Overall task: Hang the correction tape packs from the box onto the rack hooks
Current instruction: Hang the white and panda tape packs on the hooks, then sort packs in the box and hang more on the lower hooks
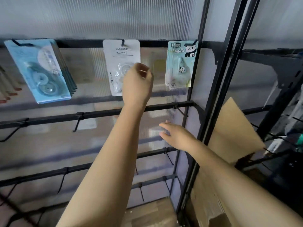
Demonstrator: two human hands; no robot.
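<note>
A white correction tape pack [121, 53] hangs on a hook of the top black rail [154, 43]. My left hand [137, 82] is raised in front of the pack's lower right corner, fingers curled, and I see nothing held in them. A stack of blue packs [41, 69] hangs to the left, and green panda packs [180, 63] hang to the right. My right hand [173, 136] hovers lower, fingers straight and empty, in front of the ribbed panel. The cardboard box [229, 128] stands open at the right, behind the rack post.
Lower rails carry several bare black hooks [77, 123]. A thick black upright post [218, 95] separates this rack from a second rack at the right. A wooden floor [147, 217] shows at the bottom.
</note>
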